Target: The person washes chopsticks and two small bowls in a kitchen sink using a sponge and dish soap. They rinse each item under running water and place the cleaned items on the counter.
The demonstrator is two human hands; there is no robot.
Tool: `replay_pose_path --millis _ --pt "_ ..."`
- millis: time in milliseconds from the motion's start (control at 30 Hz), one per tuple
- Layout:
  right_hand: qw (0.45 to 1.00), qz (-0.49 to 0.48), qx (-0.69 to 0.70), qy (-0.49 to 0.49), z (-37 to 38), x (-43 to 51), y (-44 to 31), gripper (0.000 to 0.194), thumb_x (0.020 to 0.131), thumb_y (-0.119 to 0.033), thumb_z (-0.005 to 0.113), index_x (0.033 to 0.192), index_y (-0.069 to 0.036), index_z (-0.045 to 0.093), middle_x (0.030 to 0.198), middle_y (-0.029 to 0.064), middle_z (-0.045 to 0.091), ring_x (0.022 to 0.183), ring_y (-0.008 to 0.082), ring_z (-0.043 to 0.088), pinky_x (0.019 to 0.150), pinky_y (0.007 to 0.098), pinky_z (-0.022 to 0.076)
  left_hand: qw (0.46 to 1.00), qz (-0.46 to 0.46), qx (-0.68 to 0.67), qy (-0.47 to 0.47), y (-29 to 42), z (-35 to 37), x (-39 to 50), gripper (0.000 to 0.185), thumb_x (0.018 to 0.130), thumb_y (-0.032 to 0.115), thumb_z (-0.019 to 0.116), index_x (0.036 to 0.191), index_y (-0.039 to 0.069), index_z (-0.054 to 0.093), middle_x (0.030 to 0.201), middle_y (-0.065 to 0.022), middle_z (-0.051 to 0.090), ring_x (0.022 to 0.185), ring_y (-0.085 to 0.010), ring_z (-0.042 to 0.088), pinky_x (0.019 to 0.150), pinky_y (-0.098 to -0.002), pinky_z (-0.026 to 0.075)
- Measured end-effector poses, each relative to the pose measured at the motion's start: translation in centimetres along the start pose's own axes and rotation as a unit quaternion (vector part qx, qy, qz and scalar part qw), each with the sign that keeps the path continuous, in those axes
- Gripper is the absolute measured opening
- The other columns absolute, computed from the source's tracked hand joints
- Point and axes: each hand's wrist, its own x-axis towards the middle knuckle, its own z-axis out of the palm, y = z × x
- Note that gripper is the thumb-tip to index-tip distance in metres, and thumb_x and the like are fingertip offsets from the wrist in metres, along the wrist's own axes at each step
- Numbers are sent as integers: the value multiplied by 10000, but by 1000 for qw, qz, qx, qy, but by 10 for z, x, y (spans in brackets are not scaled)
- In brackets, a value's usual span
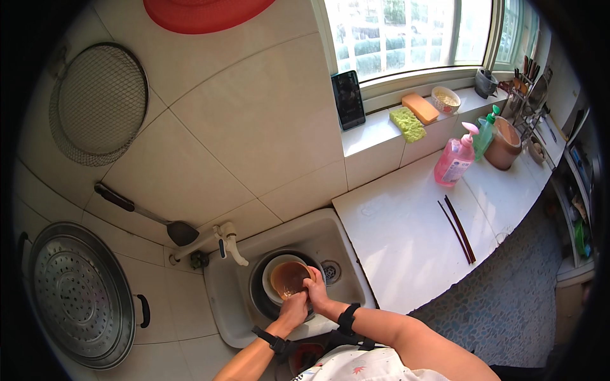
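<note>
Over the sink I hold a brown bowl, tilted, with bright wet-looking specks inside. My right hand grips its right rim. My left hand is closed at the near rim, with its fingertips hidden. Beneath it sits a white bowl inside a dark metal basin. A pale tap with a blue lever reaches over the sink at the back left. The drain strainer shows to the right of the basin.
On the counter lie dark chopsticks, behind them a pink pump bottle, a green pump bottle and a brown container. A sponge and phone rest on the sill. A spatula, strainer and steamer tray are along the wall.
</note>
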Motion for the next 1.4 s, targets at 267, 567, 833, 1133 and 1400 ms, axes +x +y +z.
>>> replay_pose_path --millis 267,567,833,1133,1400 --pt "998 53 -14 9 -10 12 6 487 740 -151 497 1225 -121 475 999 74 539 912 183 506 803 290 424 998 -41 -13 -49 -4 -3 -5 151 836 182 535 840 43 592 833 -164 631 836 -330 602 719 -453 467" --pt "998 56 -18 7 1 0 1 532 736 -126 554 1246 -85 406 1113 97 503 989 220 504 873 298 410 998 -25 -51 -27 8 -4 -1 138 792 84 469 779 4 581 800 -214 622 766 -377 609 672 -459 480" --pt "996 69 -49 -16 -10 20 10 526 694 -112 471 1218 -153 455 1080 69 502 999 220 487 697 380 523 998 56 12 -21 1 -7 -5 163 857 179 498 830 53 598 822 -144 623 870 -308 584 748 -402 466" --pt "995 95 24 25 -11 7 9 474 725 -150 515 1192 -109 445 1034 63 503 913 202 513 676 320 462 996 53 64 -12 -5 6 -1 129 803 153 540 839 49 608 815 -132 629 879 -278 601 825 -416 450" --pt "996 79 12 27 -20 31 28 461 729 -86 474 1189 -112 485 959 5 531 867 121 483 776 258 427 979 136 86 125 4 2 9 328 822 124 434 1107 70 588 1042 -100 624 1079 -255 528 1003 -401 336"
